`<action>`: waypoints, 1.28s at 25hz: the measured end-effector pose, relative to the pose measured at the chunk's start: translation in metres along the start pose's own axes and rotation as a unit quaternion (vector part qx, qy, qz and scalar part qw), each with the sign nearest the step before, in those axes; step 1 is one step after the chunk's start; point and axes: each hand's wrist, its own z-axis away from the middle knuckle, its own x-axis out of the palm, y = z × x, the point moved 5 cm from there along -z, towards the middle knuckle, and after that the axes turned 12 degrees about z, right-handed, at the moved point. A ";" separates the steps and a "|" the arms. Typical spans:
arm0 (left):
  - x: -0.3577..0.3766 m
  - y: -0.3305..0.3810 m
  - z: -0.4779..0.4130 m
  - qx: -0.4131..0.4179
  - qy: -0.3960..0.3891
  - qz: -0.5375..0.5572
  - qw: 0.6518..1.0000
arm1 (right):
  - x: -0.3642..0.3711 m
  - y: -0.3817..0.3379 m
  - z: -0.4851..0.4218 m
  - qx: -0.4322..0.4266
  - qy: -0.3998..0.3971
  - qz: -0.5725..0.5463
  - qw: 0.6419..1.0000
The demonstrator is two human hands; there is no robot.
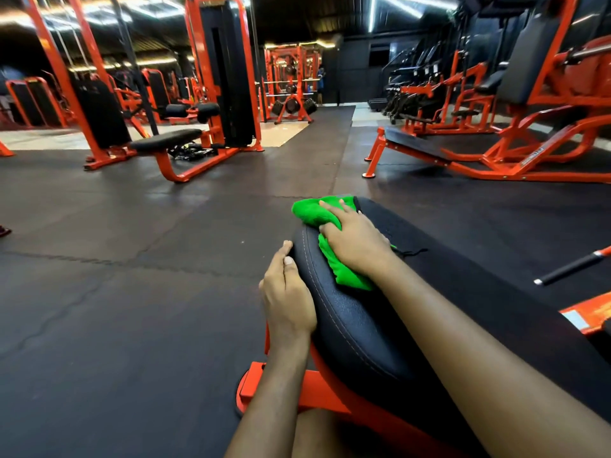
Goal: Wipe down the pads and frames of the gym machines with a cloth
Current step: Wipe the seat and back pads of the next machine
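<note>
Right hand (pixel 355 241) clutches green cloth (pixel 310 213), pressing it onto black pad (pixel 357 325) to scrub; left hand (pixel 287 295) spread flat against pad edge, steadying it.

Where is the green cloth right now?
Head view, centre-right: the green cloth lies at the far end of the black pad, under the right hand.

My right hand (pixel 355 241) covers middle of cloth (pixel 310 213). My left hand (pixel 287 299): most fingers lost behind pad (pixel 357 322) side. Pad runs off bottom-right edge; orange frame (pixel 317 391) mostly hidden beneath it. Bar (pixel 572 267) cut by right edge. Far racks (pixel 291 84) blurred.
</note>
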 end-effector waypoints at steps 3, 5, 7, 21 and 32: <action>-0.003 0.005 0.005 0.003 0.014 -0.013 1.000 | -0.004 -0.003 0.050 -0.004 -0.006 0.023 1.000; -0.005 0.006 0.006 0.007 0.018 -0.011 1.000 | -0.009 -0.006 0.084 -0.003 -0.007 0.043 0.999; -0.005 0.007 0.006 0.011 0.018 -0.007 1.000 | -0.011 -0.003 0.114 -0.008 -0.002 0.061 0.998; 0.016 0.029 -0.044 0.060 0.036 -0.095 0.993 | -0.002 -0.007 0.019 -0.032 -0.026 0.033 0.999; 0.050 0.008 -0.094 -0.006 -0.041 -0.132 0.990 | 0.017 0.050 -0.145 0.033 -0.024 -0.004 0.999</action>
